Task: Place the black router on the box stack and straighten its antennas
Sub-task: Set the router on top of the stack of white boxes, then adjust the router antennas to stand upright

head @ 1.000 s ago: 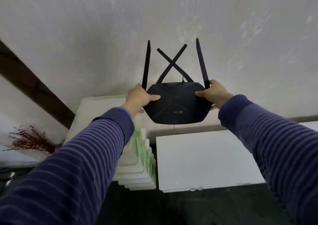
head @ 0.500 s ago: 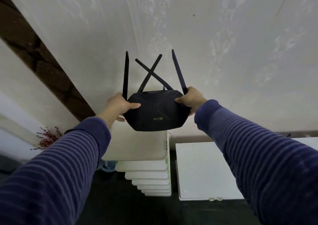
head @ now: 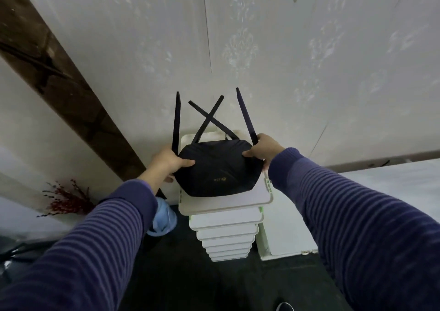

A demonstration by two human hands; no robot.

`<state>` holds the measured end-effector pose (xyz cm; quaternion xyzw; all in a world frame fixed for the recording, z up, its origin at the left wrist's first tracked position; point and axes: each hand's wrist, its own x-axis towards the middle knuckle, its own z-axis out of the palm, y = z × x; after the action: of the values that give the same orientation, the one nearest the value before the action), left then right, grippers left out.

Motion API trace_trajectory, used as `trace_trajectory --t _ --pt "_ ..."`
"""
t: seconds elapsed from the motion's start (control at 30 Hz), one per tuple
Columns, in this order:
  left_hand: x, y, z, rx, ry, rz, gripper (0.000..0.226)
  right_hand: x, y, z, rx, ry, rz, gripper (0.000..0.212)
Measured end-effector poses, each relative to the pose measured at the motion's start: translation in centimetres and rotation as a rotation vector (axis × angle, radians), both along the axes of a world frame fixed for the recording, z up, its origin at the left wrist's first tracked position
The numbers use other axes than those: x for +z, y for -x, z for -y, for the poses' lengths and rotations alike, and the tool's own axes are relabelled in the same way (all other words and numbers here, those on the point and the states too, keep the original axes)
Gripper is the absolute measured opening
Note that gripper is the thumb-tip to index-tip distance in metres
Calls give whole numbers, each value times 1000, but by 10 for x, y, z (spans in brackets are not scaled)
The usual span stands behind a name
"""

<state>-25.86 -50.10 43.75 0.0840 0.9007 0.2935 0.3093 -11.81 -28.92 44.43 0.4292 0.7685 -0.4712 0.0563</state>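
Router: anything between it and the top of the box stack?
Nothing visible. The router, held by the left hand and right hand, is right over the box stack, whose visible top surface is bare. Contact cannot be judged.

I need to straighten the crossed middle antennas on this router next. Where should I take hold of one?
Grip a crossed antenna near its free tip, above the crossing, coming from in front. Their bases hide behind the router, and the tips stand clear.
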Motion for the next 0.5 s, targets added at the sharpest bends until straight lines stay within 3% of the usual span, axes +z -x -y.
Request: trace_trajectory --t 0.5 --pt "-21 21 -4 -100 -142 4 78 -12 2 -7 -129 -75 36 67"
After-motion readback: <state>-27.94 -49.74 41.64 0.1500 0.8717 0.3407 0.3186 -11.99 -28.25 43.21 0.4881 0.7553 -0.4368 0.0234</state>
